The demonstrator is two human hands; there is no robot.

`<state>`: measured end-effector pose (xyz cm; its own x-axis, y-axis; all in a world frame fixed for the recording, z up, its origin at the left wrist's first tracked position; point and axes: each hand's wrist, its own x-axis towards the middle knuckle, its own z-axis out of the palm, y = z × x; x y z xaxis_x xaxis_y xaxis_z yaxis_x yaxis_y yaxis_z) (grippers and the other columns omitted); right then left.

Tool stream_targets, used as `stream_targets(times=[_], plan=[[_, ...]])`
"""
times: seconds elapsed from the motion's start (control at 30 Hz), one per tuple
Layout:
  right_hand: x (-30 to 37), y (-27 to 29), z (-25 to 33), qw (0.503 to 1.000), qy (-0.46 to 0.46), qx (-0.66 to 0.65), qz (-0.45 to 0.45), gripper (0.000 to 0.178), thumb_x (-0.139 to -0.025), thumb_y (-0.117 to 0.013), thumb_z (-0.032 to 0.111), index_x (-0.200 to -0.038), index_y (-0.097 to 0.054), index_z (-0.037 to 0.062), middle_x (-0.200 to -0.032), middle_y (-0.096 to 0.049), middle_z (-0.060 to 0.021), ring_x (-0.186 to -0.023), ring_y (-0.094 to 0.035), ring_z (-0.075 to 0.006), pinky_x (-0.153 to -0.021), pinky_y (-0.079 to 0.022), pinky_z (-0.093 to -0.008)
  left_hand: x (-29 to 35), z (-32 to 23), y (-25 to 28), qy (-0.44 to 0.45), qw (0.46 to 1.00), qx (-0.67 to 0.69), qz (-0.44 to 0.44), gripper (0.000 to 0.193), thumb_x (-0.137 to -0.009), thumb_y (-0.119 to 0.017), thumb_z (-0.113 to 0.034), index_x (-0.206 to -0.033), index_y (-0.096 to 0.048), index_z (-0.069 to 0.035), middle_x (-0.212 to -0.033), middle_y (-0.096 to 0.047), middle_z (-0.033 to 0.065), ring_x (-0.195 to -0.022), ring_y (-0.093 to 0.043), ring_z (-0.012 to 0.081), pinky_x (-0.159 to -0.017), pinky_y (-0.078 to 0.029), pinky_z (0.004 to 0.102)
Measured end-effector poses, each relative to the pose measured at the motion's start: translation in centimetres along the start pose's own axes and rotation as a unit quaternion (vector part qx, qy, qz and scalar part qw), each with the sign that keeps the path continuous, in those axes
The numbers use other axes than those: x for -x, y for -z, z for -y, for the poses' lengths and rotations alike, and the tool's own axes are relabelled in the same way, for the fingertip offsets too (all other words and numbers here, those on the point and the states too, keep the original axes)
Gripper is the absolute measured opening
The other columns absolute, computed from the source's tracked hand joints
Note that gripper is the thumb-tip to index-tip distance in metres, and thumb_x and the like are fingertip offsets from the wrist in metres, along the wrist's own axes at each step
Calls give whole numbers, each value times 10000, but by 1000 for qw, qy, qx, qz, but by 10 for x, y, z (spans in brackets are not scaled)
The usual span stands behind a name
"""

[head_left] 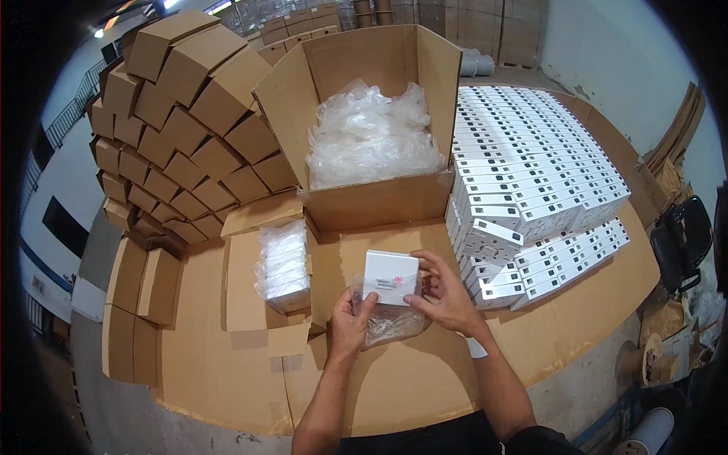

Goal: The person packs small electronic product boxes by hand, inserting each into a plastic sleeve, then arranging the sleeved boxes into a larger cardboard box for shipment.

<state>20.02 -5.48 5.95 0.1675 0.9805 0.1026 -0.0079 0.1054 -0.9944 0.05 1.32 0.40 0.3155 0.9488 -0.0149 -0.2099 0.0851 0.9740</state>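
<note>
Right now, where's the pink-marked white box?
In the head view, the white box is just right of centre, held between the left hand and right hand, by a clear plastic bag.

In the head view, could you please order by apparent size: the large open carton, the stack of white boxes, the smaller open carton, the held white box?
1. Large open carton and stack of white boxes: too alike to rank
2. Smaller open carton
3. Held white box
</note>
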Motion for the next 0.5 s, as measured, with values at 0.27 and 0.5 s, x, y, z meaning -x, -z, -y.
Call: stream_targets(times=[0.27, 0.5], plan=[[-1, -3, -6, 999, -26, 28, 23, 736, -893, -737, -64, -1519, -386, 102, -1151, -705, -125, -1080, -679, -190, -966, -543, -346, -4, 10, 10, 8, 1000, 3, 8, 259, -1063, -622, -200, -1194, -676, 17, -1082, -713, 29, -971, -633, 99, -874, -508, 265], [-1, -1, -12, 999, 19, 47, 7, 576, -899, -744, -17, -1417, -529, 115, -996, -691, -98, -965, -683, -171, -869, -574, -326, -7, 12, 10, 16, 1000, 20, 10, 406, -1131, -466, -311, -1213, -682, 24, -1091, -698, 27, -988, -612, 94, -892, -505, 267]])
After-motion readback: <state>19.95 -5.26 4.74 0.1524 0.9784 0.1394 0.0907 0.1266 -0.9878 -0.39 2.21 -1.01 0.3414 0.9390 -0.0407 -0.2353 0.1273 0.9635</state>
